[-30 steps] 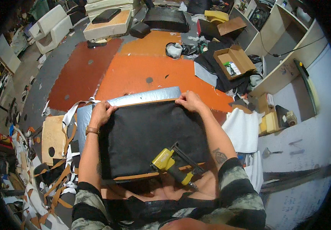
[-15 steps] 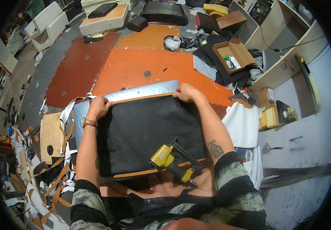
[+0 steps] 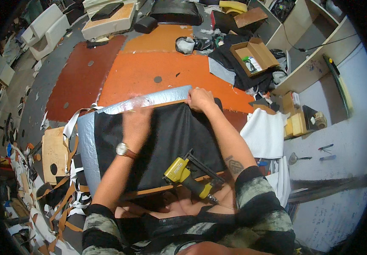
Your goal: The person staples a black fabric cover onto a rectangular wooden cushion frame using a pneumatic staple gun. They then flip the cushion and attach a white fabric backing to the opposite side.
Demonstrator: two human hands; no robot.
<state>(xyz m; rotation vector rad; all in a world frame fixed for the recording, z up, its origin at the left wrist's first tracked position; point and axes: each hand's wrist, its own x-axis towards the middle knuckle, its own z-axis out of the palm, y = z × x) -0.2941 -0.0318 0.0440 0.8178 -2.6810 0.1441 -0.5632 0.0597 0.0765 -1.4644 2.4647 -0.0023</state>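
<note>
Across my lap lies a wide panel covered with black fabric (image 3: 158, 140); tan edging shows along its far and near sides. My right hand (image 3: 200, 100) pinches the fabric at the far right corner, pulling creases into it. Over the far edge, left of the middle, is my left hand (image 3: 137, 114), its fingers smeared by motion. A silvery sheet (image 3: 87, 140) shows under the panel along its left and far sides. On the fabric near the front right rests a yellow and black pneumatic staple gun (image 3: 189, 176), touched by neither hand.
Beyond the panel spreads an orange and dark red work surface (image 3: 158, 63). Fabric scraps and strips (image 3: 66, 199) pile up at the left beside a wooden board (image 3: 56, 155). At the right are an open cardboard box (image 3: 255, 55), white cloth (image 3: 262, 131) and shelving (image 3: 311, 55).
My left hand has left the far left corner and moved right along the far edge. The fabric has shifted right, showing more silvery sheet at left. My right hand keeps its corner.
</note>
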